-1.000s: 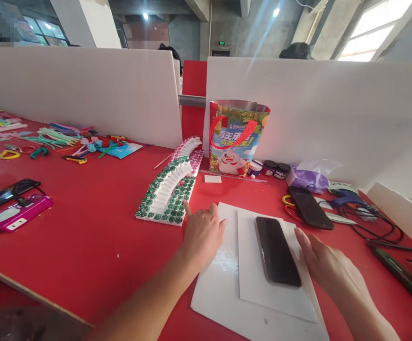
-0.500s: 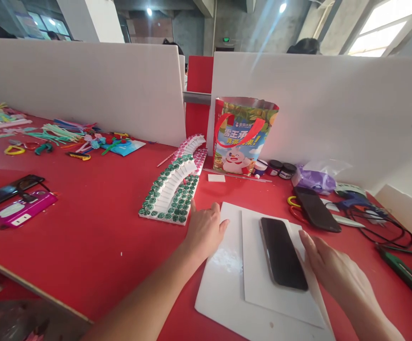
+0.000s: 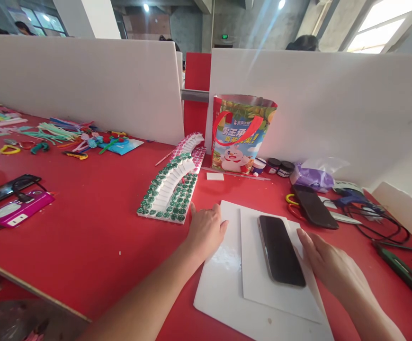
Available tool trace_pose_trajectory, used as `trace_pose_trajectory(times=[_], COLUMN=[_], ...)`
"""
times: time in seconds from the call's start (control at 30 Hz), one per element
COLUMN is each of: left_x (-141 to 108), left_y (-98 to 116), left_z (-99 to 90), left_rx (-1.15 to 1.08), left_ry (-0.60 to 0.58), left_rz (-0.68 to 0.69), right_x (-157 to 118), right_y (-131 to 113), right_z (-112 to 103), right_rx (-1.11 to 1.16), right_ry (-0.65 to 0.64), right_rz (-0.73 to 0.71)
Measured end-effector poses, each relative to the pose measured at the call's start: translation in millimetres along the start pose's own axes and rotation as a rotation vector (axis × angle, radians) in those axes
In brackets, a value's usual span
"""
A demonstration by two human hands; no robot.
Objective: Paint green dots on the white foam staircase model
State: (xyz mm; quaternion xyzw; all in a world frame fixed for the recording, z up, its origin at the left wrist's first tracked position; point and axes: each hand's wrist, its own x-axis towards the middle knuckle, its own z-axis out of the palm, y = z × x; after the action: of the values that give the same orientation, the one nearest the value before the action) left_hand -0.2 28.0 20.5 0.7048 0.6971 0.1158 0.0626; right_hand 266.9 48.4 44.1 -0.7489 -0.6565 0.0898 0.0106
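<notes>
A white board (image 3: 220, 293) lies on the red table in front of me, with a smaller white sheet (image 3: 263, 293) on it. A dark-screened smartphone (image 3: 281, 251) rests on the sheet. At the board's left edge sits my left hand (image 3: 206, 229), fingers apart and lowered, the thumb over the board. My right hand (image 3: 326, 255) lies along the right edge, fingers loosely extended and partly hidden; nothing shows in its grasp. Just beyond my left hand stands a curved white stair model (image 3: 170, 189) covered with green and pink round pieces.
A printed carrier bag (image 3: 239, 137) stands against the white partition (image 3: 319, 104), with small jars (image 3: 273, 166) and a purple packet (image 3: 312, 177) beside it. On the right are a black phone-like slab (image 3: 314, 206), scissors and cables. Pipe cleaners (image 3: 51, 132) and a magenta box (image 3: 23, 208) lie left.
The whole view has shifted slightly, with things appearing a little higher and further left. Both hands, the board and the smartphone keep their places relative to each other.
</notes>
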Motion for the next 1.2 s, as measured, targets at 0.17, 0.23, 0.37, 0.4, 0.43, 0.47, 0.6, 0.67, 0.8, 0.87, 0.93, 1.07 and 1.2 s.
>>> trace_pose_trajectory(times=[0.17,0.23,0.37,0.4,0.43,0.47,0.6,0.67,0.8,0.87,0.93,1.07,1.2], left_x=[-0.1,-0.3,-0.1,0.1,0.2,0.4,0.5,0.3,0.1,0.2,0.5,1.3,1.6], left_y=[-0.8,-1.6,-3.1,-3.3,-3.4,-3.5,-3.5,-3.5,-3.4,-3.6,-4.0,-4.9,-5.1], left_z=[0.3,0.6,1.4,1.5,1.6,1.7,1.1,1.0,2.3,3.6,4.7,6.0,7.7], left_rx=[-0.018,-0.025,-0.036,-0.037,-0.038,-0.039,-0.046,-0.049,-0.045,-0.041,-0.037,-0.034,-0.038], left_ry=[-0.002,0.002,0.008,0.008,0.009,0.009,0.006,0.006,0.007,0.011,0.017,0.031,0.042], left_rz=[-0.005,-0.007,-0.011,-0.013,-0.015,-0.016,-0.018,-0.018,0.0,0.017,0.031,0.042,0.043], right_x=[-3.0,-3.3,-2.4,-2.1,-1.8,-1.7,-2.0,-2.3,-2.1,-1.9,-1.9,-3.0,-4.6], right_y=[-4.3,-4.4,-2.0,-1.3,-0.7,-0.3,-1.1,-1.7,-0.5,0.5,1.0,-0.7,-3.1], right_z=[-5.1,-5.3,-3.2,-2.6,-2.0,-1.7,-2.2,-2.5,-1.4,-0.4,0.2,-0.6,-1.3], right_rx=[0.006,0.012,0.016,0.016,0.015,0.016,0.017,0.013,0.007,0.009,0.009,-0.013,-0.031], right_ry=[-0.028,-0.039,-0.025,-0.018,-0.014,-0.015,-0.029,-0.039,-0.055,-0.043,-0.02,-0.015,0.001], right_rz=[0.008,0.012,0.006,0.002,0.002,0.003,0.015,0.019,0.011,0.002,-0.015,-0.03,-0.037])
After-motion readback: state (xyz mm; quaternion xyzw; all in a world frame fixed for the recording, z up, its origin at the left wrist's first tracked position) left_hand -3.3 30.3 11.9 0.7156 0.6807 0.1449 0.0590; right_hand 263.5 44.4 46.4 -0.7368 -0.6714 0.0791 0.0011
